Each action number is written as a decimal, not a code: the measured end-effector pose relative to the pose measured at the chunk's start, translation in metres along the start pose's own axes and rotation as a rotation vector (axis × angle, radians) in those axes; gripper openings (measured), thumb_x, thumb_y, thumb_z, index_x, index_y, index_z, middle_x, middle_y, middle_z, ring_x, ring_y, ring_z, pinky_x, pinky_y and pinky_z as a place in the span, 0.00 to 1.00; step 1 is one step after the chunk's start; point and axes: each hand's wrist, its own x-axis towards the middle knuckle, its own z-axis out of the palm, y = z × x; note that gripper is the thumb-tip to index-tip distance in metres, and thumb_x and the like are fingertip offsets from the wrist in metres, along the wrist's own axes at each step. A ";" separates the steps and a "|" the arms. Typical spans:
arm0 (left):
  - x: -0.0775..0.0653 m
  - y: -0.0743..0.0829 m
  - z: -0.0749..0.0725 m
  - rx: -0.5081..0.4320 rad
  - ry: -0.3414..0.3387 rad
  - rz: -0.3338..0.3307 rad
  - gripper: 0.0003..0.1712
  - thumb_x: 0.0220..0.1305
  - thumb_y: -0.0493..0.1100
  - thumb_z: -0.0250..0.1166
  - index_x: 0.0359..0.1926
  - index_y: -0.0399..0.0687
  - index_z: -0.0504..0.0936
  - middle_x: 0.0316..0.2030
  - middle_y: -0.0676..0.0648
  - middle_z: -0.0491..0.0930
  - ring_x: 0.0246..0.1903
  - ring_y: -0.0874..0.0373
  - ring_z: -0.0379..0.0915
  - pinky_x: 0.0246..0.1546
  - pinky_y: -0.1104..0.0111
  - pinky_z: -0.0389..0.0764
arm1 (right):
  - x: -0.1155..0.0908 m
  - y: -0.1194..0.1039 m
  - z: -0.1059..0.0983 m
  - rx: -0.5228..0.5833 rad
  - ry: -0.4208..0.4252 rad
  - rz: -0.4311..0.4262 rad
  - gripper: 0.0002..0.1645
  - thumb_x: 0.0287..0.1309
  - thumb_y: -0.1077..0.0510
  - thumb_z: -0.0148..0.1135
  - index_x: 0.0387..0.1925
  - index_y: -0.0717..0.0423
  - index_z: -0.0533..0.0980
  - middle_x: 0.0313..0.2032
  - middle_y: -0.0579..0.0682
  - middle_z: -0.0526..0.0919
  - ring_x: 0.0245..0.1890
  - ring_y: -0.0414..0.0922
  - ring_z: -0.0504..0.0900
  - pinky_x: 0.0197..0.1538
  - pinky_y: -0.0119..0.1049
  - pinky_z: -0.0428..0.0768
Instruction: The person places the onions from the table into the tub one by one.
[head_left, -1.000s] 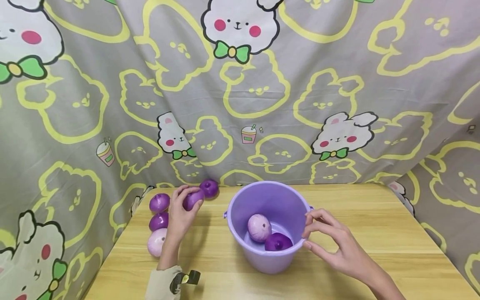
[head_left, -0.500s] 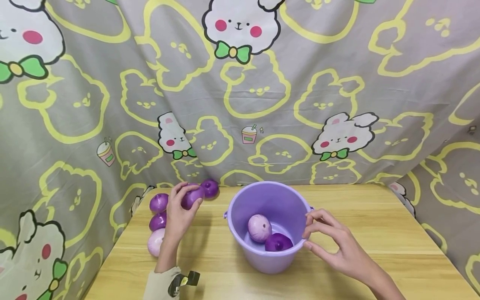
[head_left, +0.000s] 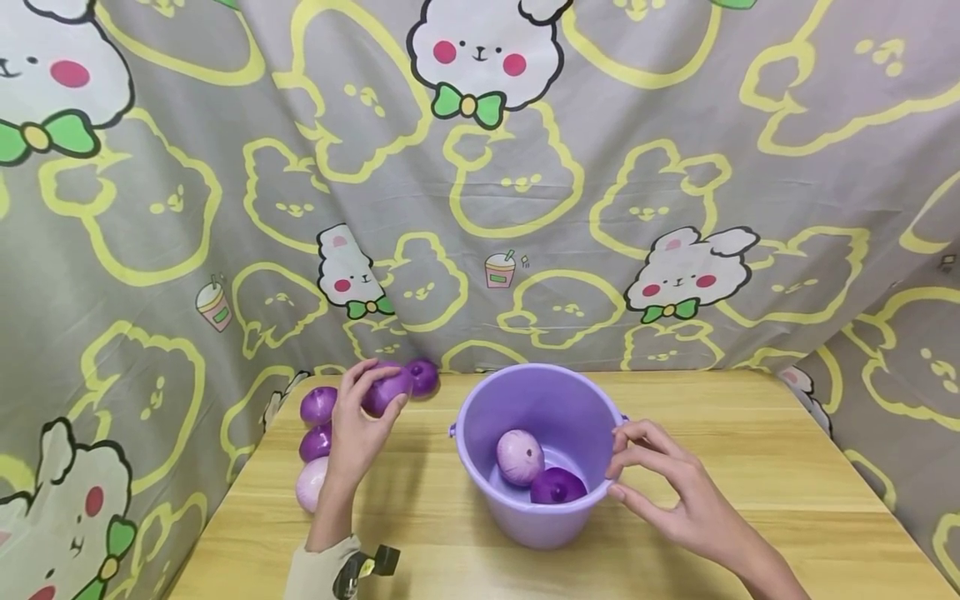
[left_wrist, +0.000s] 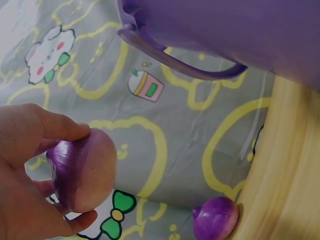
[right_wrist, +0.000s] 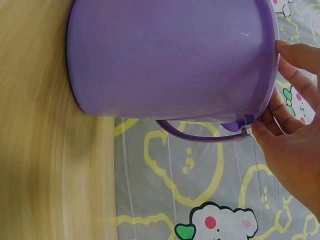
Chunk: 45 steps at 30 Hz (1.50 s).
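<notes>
My left hand (head_left: 356,429) grips a purple onion (left_wrist: 90,170) between thumb and fingers, above the table's back left. Behind it, a darker purple onion (head_left: 423,379) rests by the curtain. My right hand (head_left: 678,496) pinches the right rim of a lilac bucket (head_left: 540,527), its thumb outside. Within the bucket lie a pale onion (head_left: 520,457) and a dark purple onion (head_left: 558,486). In the right wrist view, the fingertips (right_wrist: 285,46) touch the bucket's edge near its handle (right_wrist: 200,138).
Left of my left hand, two dark onions (head_left: 318,406) and a pale onion (head_left: 310,483), partly hidden by the forearm, stand in a row. A wooden table (head_left: 750,467) bears everything. A patterned grey curtain (head_left: 555,200) hangs behind and on both sides.
My left hand has risen slightly with the purple onion in its grasp. The right hand and the bucket have stayed in place.
</notes>
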 end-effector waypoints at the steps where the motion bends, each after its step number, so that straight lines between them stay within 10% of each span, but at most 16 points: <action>1: 0.000 0.002 -0.001 -0.004 0.001 0.001 0.22 0.56 0.34 0.78 0.52 0.46 0.86 0.65 0.37 0.71 0.63 0.38 0.69 0.55 0.37 0.77 | 0.000 0.000 0.000 0.000 0.000 -0.001 0.29 0.41 0.73 0.79 0.41 0.42 0.81 0.48 0.48 0.77 0.52 0.48 0.75 0.62 0.29 0.71; 28: -0.005 0.043 -0.013 -0.083 -0.017 0.072 0.20 0.59 0.33 0.75 0.53 0.49 0.86 0.66 0.40 0.71 0.65 0.47 0.68 0.56 0.45 0.78 | 0.000 -0.001 0.001 0.004 -0.001 -0.002 0.29 0.41 0.74 0.78 0.41 0.43 0.81 0.48 0.48 0.76 0.53 0.45 0.75 0.61 0.28 0.71; 45: -0.006 0.059 -0.015 -0.091 -0.022 0.106 0.21 0.59 0.33 0.76 0.53 0.51 0.86 0.66 0.45 0.71 0.65 0.49 0.67 0.59 0.70 0.74 | -0.001 0.000 0.001 -0.001 -0.001 -0.001 0.29 0.42 0.74 0.78 0.41 0.42 0.81 0.48 0.48 0.76 0.54 0.46 0.75 0.62 0.28 0.71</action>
